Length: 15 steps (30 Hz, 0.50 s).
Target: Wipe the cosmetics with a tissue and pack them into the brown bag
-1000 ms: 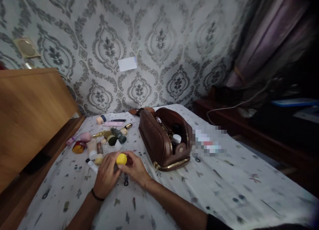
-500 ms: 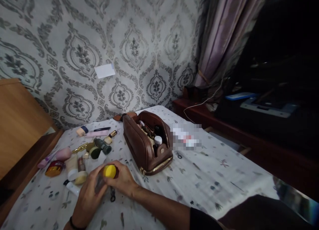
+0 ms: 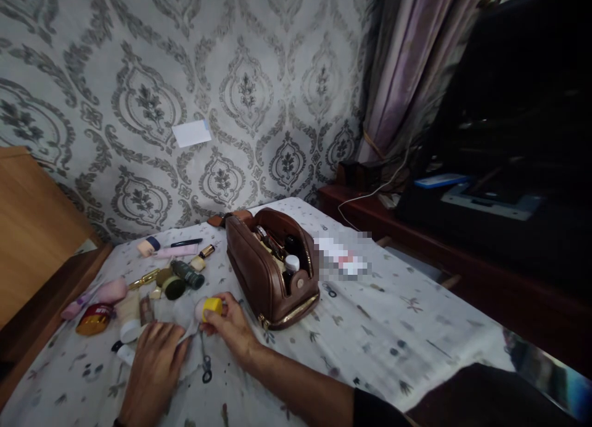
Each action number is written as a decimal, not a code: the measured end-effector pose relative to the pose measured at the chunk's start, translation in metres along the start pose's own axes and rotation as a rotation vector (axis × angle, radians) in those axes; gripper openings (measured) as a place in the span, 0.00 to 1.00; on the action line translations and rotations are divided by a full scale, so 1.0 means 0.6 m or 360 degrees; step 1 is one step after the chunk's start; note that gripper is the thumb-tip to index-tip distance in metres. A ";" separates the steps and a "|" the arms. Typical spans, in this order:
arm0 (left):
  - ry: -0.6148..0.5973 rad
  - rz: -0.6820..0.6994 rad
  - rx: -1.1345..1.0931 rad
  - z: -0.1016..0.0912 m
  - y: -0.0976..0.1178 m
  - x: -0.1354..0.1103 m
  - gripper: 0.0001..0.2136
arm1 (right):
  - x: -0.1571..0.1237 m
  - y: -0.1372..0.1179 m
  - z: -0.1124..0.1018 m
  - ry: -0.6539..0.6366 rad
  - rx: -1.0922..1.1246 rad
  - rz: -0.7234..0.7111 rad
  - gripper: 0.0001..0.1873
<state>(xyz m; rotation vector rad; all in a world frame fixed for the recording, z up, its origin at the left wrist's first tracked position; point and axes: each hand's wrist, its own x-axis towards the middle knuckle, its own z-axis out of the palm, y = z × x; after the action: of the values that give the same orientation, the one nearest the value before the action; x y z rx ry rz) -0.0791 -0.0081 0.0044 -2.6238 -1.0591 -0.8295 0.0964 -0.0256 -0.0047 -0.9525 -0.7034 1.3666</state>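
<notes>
My right hand (image 3: pixel 234 331) grips a small pale bottle with a yellow cap (image 3: pixel 213 309), tilted on its side between thumb and fingers. To its left, my left hand (image 3: pixel 160 359) is low over the cloth, its fingers bent together at a thin whitish sheet (image 3: pixel 189 336), perhaps tissue or plastic. Just right of the bottle stands a brown leather toiletry bag (image 3: pixel 252 273), unzipped, with a white-capped bottle (image 3: pixel 291 264) and other small items inside. Beyond my left hand lie a cream tube (image 3: pixel 128 316), an amber jar with a red lid (image 3: pixel 95 319) and a dark green bottle (image 3: pixel 187 273).
Further back are a pink tube (image 3: pixel 178 250), a black pen (image 3: pixel 186 243) and a gold lipstick-like tube (image 3: pixel 207 251). A wooden panel (image 3: pixel 41 230) borders the left side. On the right are a dark red ledge (image 3: pixel 342 199) with a cable and a blurred packet (image 3: pixel 345 254).
My hands have moved apart: the left has drawn away from the yellow-capped bottle toward the lower left, leaving it in my right hand. The bottle is turned more sideways.
</notes>
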 end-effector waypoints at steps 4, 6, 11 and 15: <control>0.0236 -0.0235 -0.0191 -0.015 0.012 0.001 0.11 | -0.005 -0.002 0.003 -0.0025 -0.0066 -0.0014 0.21; 0.0257 -0.0252 -0.0255 -0.012 0.018 -0.001 0.11 | -0.011 -0.004 0.006 -0.0110 -0.0093 -0.0043 0.20; 0.0093 -0.0147 -0.0305 0.010 0.033 -0.005 0.16 | -0.027 -0.005 0.010 -0.0118 -0.0106 0.0152 0.14; 0.0132 -0.0062 -0.0196 0.013 0.032 -0.002 0.17 | -0.032 -0.004 0.010 -0.0057 -0.0076 0.0077 0.15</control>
<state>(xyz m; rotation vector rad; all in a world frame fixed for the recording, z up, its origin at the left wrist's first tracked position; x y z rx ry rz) -0.0634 -0.0202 -0.0020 -2.6494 -1.0725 -1.0337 0.0903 -0.0438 0.0025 -0.9905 -0.7474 1.4173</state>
